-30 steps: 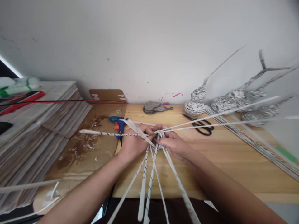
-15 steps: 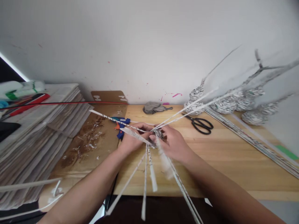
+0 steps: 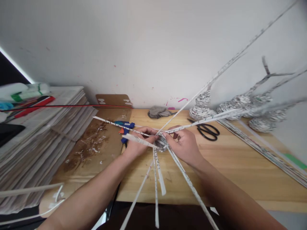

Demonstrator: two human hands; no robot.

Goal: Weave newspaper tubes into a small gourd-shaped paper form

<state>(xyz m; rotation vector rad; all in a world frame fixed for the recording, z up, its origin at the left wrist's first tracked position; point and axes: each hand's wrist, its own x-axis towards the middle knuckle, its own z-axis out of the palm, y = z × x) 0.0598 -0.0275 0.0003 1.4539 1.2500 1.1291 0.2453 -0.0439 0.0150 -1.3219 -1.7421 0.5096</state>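
Observation:
A small round piece woven from rolled newspaper (image 3: 161,144) is held over the middle of the wooden table (image 3: 182,191). Several long paper strips fan out from it toward me, to the left and up to the right. My left hand (image 3: 140,142) grips its left rim, thumb inside and fingers behind. My right hand (image 3: 185,143) pinches a paper strip (image 3: 199,122) against the right rim between thumb and forefinger. Another strip (image 3: 225,66) slants up across the wall. The far side of the weave is partly hidden by my fingers.
Black scissors (image 3: 208,131) lie to the right, near woven paper shapes (image 3: 201,105) and a bundle of paper rolls (image 3: 259,147). A grey cloth (image 3: 159,111) sits by the wall. On the left are a blue glue gun (image 3: 128,125), cardboard with scraps (image 3: 105,153) and stacked newspapers (image 3: 50,137).
My right hand has shifted slightly right and now pinches a strip at the rim. One long strip has swung from near my right wrist up to the right. The cup's opening shows more.

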